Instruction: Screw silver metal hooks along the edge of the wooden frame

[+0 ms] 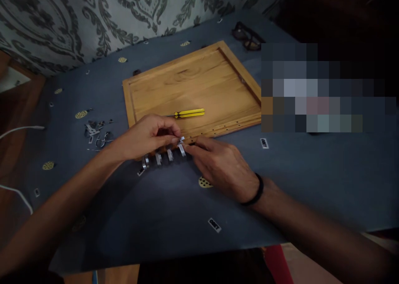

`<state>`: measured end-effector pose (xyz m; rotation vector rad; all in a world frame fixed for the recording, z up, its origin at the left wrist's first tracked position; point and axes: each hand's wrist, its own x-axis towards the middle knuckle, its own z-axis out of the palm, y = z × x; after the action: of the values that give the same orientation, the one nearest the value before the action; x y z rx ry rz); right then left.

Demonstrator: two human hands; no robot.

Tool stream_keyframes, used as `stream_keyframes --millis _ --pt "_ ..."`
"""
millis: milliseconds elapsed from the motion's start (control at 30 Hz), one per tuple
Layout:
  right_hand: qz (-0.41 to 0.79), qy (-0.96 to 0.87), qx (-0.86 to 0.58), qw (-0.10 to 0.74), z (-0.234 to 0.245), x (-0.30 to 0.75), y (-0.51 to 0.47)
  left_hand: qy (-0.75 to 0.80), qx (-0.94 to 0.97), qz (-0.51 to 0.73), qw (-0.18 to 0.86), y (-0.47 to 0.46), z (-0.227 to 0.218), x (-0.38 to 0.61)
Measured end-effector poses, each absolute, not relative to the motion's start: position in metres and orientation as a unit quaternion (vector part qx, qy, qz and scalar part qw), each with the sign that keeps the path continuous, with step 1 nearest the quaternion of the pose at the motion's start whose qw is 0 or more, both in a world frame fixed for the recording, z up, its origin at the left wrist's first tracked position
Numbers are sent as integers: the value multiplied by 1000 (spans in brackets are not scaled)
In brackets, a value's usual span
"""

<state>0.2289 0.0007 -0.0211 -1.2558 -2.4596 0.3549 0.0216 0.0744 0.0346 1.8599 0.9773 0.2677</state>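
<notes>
A framed wooden board lies tilted across the table. Along its near edge are small dark holes, and several shiny metal hooks jut out from the left part of that edge. My left hand is closed, thumb and forefinger pinching the top of the rightmost metal hook. From the other side my right hand, with a black band at the wrist, has its fingertips closed on the same hook. A yellow-handled screwdriver rests on the board just beyond my hands.
Loose hooks and small metal parts lie left of the board. Dark glasses sit behind it at the right. White cables run along the left side. A blue patterned cloth covers the table. A blurred-out patch hides the right side.
</notes>
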Motion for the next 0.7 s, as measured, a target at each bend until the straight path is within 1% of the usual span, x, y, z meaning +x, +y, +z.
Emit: stream_keyframes --millis 200,700 --pt "120 -871 -440 180 -21 229 1 389 765 107 501 76 30 24" --pt "118 -869 -443 185 -23 230 1 426 749 111 496 74 27 25"
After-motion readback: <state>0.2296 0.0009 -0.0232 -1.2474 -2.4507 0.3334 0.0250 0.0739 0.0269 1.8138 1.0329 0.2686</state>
